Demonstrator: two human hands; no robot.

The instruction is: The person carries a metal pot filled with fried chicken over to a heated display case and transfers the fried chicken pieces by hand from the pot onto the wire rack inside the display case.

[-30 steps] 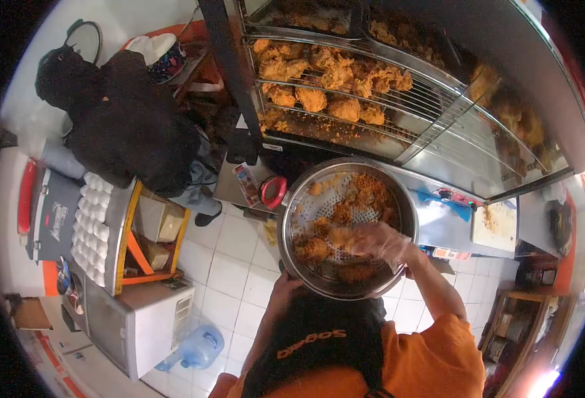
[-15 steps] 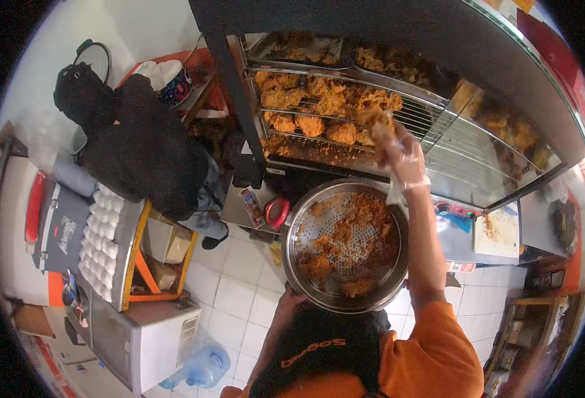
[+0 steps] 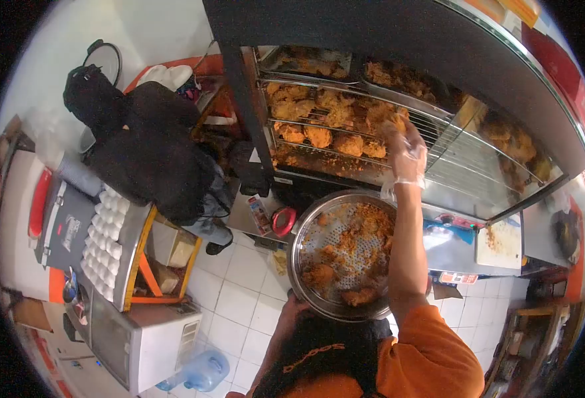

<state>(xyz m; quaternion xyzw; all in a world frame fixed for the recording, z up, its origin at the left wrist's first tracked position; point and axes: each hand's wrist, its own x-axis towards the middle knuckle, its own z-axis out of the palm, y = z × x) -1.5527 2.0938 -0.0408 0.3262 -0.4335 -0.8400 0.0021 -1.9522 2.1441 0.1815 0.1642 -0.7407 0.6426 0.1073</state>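
Note:
My right hand (image 3: 409, 158), in a clear plastic glove, reaches into the display warmer. Its fingers are closed round a piece of fried chicken (image 3: 399, 121) at the wire rack (image 3: 417, 126). More fried chicken (image 3: 335, 109) lies on that rack, left of the hand. Against my body is a round metal strainer pan (image 3: 296, 265) with a perforated bottom. Crumbs and a few chicken pieces (image 3: 320, 275) lie in it. My left hand (image 3: 293, 309) grips the pan's near left edge, its fingers partly hidden underneath. My right forearm covers the pan's right side.
A person in black (image 3: 153, 146) stands at the left. Stacked eggs (image 3: 106, 239) rest on a counter nearby. The cabinet's glass panel (image 3: 468, 166) is close to my right arm. A cutting board (image 3: 498, 245) lies at right, and a blue water jug (image 3: 206, 371) on the floor.
My right hand has brought the chicken piece down and right, from above the rack to the rack's right part. My left hand still holds the pan. The whole view has shifted slightly.

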